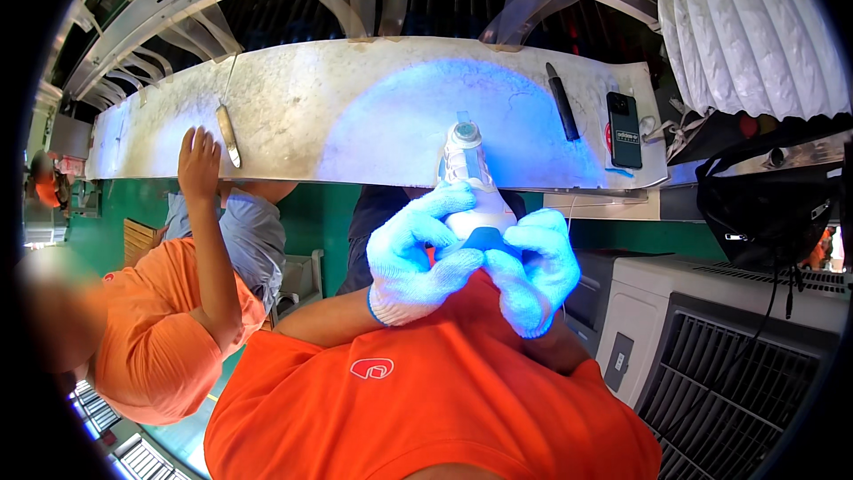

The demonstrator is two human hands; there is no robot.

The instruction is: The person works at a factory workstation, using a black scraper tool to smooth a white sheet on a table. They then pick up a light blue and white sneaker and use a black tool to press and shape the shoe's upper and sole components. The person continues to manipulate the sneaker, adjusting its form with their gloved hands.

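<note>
A white shoe [468,185] with a round dial on its tongue is held between both my gloved hands, just above my orange shirt. My left hand [418,253], in a white knit glove, grips its left side. My right hand [533,267], gloved the same way, clasps its right side near a dark blue heel part [487,237]. The toe points toward a white worktable [355,116] lit by a blue glow.
A black pen-like tool [562,101] and a dark phone [624,129] lie on the table's right. A person in orange at the left rests a hand [199,160] near a small brush [228,135]. A white ribbed duct [755,31] and a grey cooling unit [711,338] stand at the right.
</note>
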